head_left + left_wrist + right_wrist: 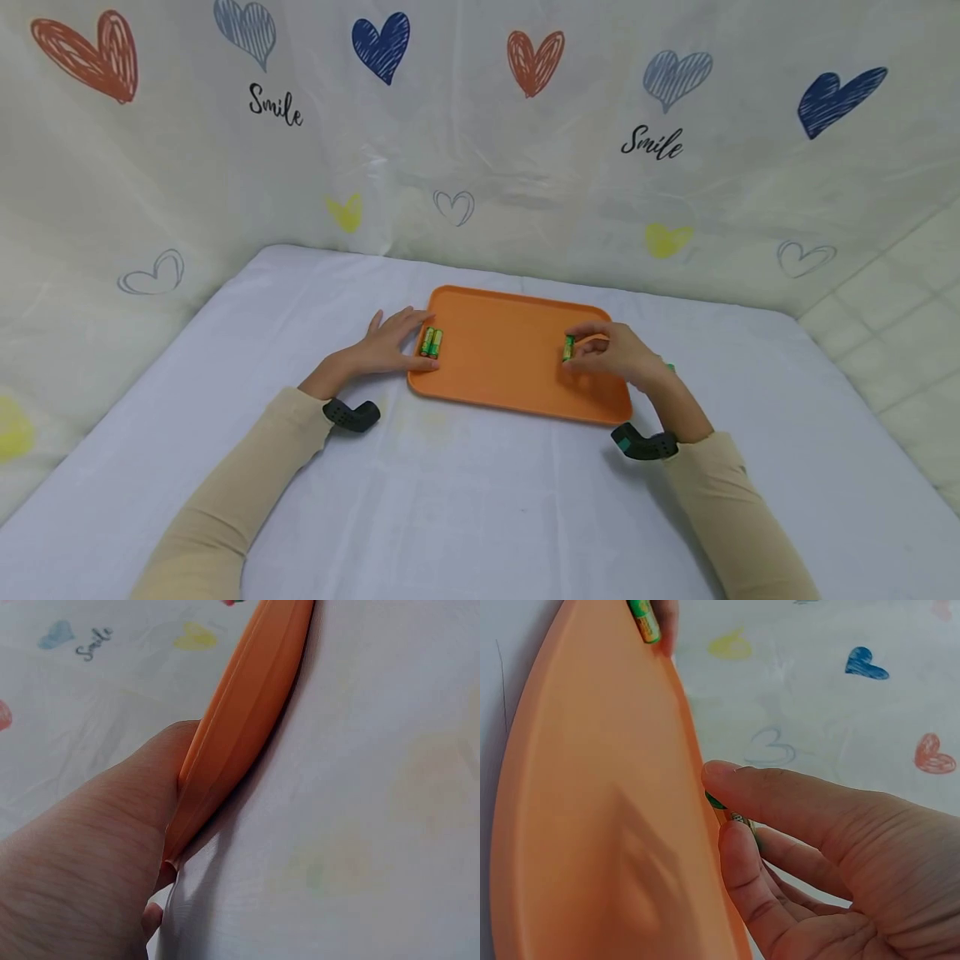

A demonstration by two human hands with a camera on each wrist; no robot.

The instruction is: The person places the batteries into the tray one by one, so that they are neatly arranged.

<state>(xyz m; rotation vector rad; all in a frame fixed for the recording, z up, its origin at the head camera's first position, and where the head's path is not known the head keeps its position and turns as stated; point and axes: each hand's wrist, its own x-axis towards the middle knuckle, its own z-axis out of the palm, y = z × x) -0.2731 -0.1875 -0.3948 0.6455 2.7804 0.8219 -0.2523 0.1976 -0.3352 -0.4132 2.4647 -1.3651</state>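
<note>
An orange tray [502, 350] lies on the white cloth. My left hand [386, 343] rests at its left end, thumb and fingers spread over the rim. Between that thumb and forefinger, two green batteries [432, 342] lie side by side in the tray. My right hand [615, 354] pinches another green battery [568, 347] between thumb and fingers over the tray's right part. In the right wrist view the fingers partly cover this held battery [736, 816]. The left wrist view shows the tray's outer side [240, 712] against the left hand [90, 855]; the batteries are hidden there.
A small green thing [671, 367] shows just behind the right wrist, mostly hidden. White cloth [465, 500] covers the table. A backdrop with printed hearts [536, 62] stands behind the table. Each wrist wears a black camera band [352, 415].
</note>
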